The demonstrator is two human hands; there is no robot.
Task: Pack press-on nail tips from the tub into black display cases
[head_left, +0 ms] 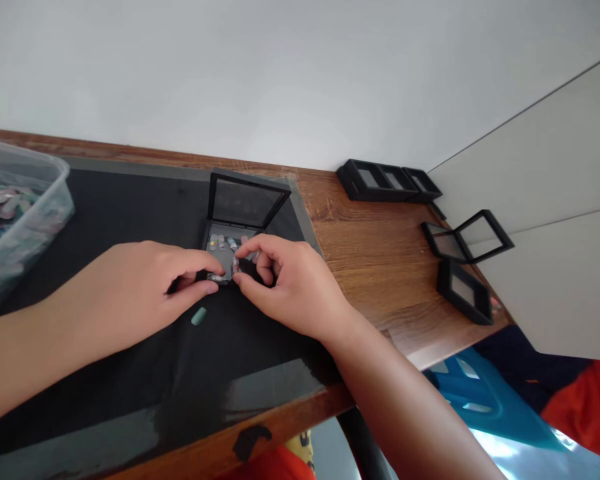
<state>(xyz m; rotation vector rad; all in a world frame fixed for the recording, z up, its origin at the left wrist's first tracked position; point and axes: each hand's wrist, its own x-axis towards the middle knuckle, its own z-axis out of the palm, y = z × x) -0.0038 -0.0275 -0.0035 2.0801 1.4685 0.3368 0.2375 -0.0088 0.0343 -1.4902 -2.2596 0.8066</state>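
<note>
An open black box [250, 200] with a clear window lid stands on the black mat. Several small, glossy nail-shaped pieces [222, 242] lie in its grey base. My left hand [155, 287] reaches to the box's near left corner, thumb and forefinger closed on a small shiny piece [217, 277]. At the near middle of the base, my right hand [285, 277] pinches another small piece [235, 265] between thumb and forefinger. A green nail-shaped piece [199, 316] lies on the mat just below my left thumb.
A clear plastic tub [55, 193] full of similar pieces stands at the left. Black boxes [380, 181] line the back right, with an open one [465, 243] and another [464, 292] further right. A blue plastic stool [495, 393] is below the table.
</note>
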